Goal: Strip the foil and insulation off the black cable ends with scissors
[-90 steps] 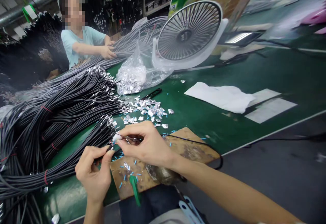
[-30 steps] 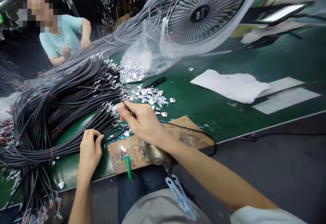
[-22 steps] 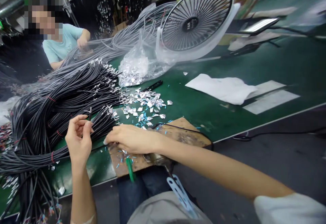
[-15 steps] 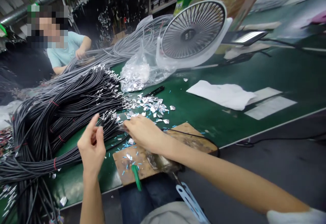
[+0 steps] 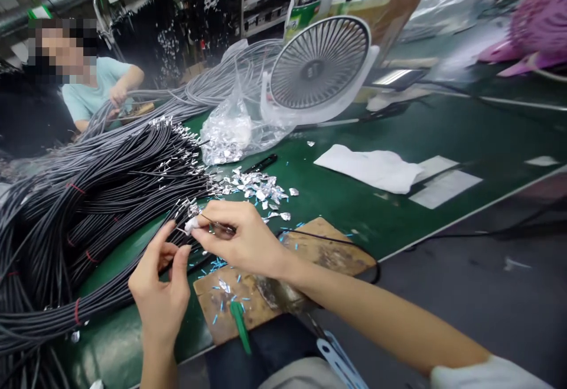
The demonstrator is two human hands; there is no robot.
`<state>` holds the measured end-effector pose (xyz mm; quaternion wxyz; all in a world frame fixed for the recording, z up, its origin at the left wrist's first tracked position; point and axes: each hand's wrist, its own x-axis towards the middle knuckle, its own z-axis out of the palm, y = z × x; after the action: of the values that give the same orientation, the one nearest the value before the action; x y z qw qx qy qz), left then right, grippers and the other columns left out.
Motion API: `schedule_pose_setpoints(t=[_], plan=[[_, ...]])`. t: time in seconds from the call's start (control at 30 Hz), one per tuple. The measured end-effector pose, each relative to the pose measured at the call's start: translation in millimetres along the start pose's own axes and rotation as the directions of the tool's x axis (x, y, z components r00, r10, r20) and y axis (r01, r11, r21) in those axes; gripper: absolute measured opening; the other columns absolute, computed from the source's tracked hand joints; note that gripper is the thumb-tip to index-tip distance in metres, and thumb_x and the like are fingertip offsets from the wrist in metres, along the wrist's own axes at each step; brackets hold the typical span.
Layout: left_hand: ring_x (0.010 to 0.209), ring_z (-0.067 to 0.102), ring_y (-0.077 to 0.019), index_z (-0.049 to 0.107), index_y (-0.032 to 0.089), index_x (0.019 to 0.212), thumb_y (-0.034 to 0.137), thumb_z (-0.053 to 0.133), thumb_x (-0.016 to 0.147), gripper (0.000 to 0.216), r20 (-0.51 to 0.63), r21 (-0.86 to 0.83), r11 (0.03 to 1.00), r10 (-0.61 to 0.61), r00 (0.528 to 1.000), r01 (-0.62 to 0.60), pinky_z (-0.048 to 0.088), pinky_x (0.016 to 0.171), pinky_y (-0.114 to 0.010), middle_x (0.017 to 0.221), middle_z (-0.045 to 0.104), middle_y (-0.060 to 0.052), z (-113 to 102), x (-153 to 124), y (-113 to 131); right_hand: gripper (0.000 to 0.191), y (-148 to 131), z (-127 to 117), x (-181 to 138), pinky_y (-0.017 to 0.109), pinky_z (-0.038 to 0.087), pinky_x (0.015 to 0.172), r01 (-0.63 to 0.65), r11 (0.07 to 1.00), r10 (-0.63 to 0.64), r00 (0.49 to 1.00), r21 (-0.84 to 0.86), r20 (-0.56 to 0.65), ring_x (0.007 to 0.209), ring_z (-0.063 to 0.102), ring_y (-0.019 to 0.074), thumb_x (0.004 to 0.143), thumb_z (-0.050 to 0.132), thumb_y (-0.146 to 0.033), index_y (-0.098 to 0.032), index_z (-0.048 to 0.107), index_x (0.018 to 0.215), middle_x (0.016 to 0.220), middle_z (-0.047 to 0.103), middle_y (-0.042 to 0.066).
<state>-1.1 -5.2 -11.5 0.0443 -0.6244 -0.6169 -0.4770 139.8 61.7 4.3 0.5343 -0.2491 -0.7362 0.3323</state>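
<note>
My left hand [image 5: 157,283] is raised beside the ends of the black cables [image 5: 133,170], its thumb and forefinger apart and the other fingers curled. No held thing shows in it. My right hand [image 5: 243,235] is closed in a pinch on a slender dark metal tool [image 5: 219,225] whose exact kind I cannot make out. A small white piece [image 5: 191,225] shows at the right fingertips, close to the left forefinger and the stripped, silvery cable ends. Below the hands, a worn wooden board [image 5: 212,300] carries blue scraps and a green-handled tool [image 5: 240,325].
Foil scraps [image 5: 259,188] and a black-handled tool [image 5: 263,163] lie beyond my hands, near a clear bag [image 5: 228,132] of scraps. A round fan [image 5: 319,64] stands behind. White paper [image 5: 367,167] lies to the right. Across the table a co-worker [image 5: 104,91] handles grey cables.
My right hand has moved left and come close to my left hand; the tool and white piece now show in it. My left hand is slightly lower. The view has shifted a little.
</note>
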Motion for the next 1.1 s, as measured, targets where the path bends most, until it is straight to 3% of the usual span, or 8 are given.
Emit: schedule_pose_setpoints(t=[0.13, 0.27, 0.37, 0.63, 0.97, 1.1], plan=[[0.067, 0.061, -0.0120, 0.069, 0.019, 0.082, 0.027, 0.057, 0.086, 0.015, -0.001, -0.013, 1.000, 0.024, 1.000, -0.024, 0.048, 0.062, -0.022, 0.074, 0.066, -0.001, 2.2, -1.6, 3.4, 0.013, 1.6, -2.6, -3.9, 0.021, 0.037, 0.051, 0.048, 0.999, -0.048, 0.999, -0.006, -0.009, 0.053, 0.044, 0.0078, 0.080, 0.059, -0.014, -0.013, 0.067, 0.070, 0.059, 0.055, -0.002], [0.060, 0.058, -0.0105, 0.066, 0.021, 0.107, 0.030, 0.060, 0.085, 0.025, -0.051, 0.039, 0.999, 0.005, 0.999, -0.003, 0.045, 0.058, -0.021, 0.072, 0.064, 0.001, 4.6, -4.2, 6.7, 0.013, 3.2, -2.8, -6.0, 0.021, 0.037, 0.050, 0.076, 0.996, -0.077, 0.997, -0.047, -0.026, 0.053, 0.045, 0.0077, 0.081, 0.057, -0.012, -0.012, 0.069, 0.075, 0.061, 0.058, 0.000], [0.057, 0.055, -0.0095, 0.060, 0.023, 0.121, 0.030, 0.056, 0.088, 0.034, -0.009, 0.102, 0.993, 0.064, 0.998, -0.063, 0.042, 0.054, -0.020, 0.070, 0.062, 0.001, 5.8, -4.9, 6.4, 0.013, 4.0, -2.2, -6.5, 0.020, 0.037, 0.050, 0.085, 0.995, -0.087, 0.996, -0.056, -0.028, 0.052, 0.045, 0.0073, 0.080, 0.057, -0.010, -0.012, 0.069, 0.074, 0.061, 0.058, 0.000], [0.067, 0.058, -0.0104, 0.069, 0.019, 0.087, 0.021, 0.057, 0.086, 0.012, -0.015, 0.132, 0.978, 0.167, 0.986, -0.163, 0.044, 0.063, -0.021, 0.074, 0.063, -0.001, 5.7, -4.1, 4.9, 0.018, 1.2, -2.4, -6.8, 0.021, 0.034, 0.047, 0.049, 0.997, -0.052, 0.997, -0.058, -0.058, 0.047, 0.038, 0.0063, 0.078, 0.059, -0.013, -0.013, 0.064, 0.061, 0.054, 0.053, -0.002], [0.064, 0.056, -0.0085, 0.068, 0.020, 0.085, 0.018, 0.060, 0.085, 0.008, -0.070, 0.090, 0.983, 0.164, 0.984, -0.158, 0.041, 0.056, -0.020, 0.072, 0.060, 0.002, 7.9, -3.7, 5.5, 0.022, -1.0, -2.6, -7.7, 0.019, 0.030, 0.045, 0.065, 0.997, -0.067, 0.996, -0.038, -0.052, 0.045, 0.034, 0.0046, 0.075, 0.054, -0.008, -0.012, 0.060, 0.054, 0.050, 0.046, -0.004], [0.064, 0.055, -0.0078, 0.067, 0.019, 0.085, 0.012, 0.063, 0.081, 0.009, -0.123, 0.076, 0.976, 0.212, 0.969, -0.204, 0.041, 0.057, -0.020, 0.072, 0.060, 0.003, 8.4, -3.9, 6.7, 0.022, -5.0, -4.8, -5.3, 0.020, 0.030, 0.045, -0.013, 0.999, 0.014, 0.999, 0.032, -0.052, 0.046, 0.033, 0.0050, 0.074, 0.055, -0.011, -0.013, 0.060, 0.053, 0.049, 0.044, -0.004]])
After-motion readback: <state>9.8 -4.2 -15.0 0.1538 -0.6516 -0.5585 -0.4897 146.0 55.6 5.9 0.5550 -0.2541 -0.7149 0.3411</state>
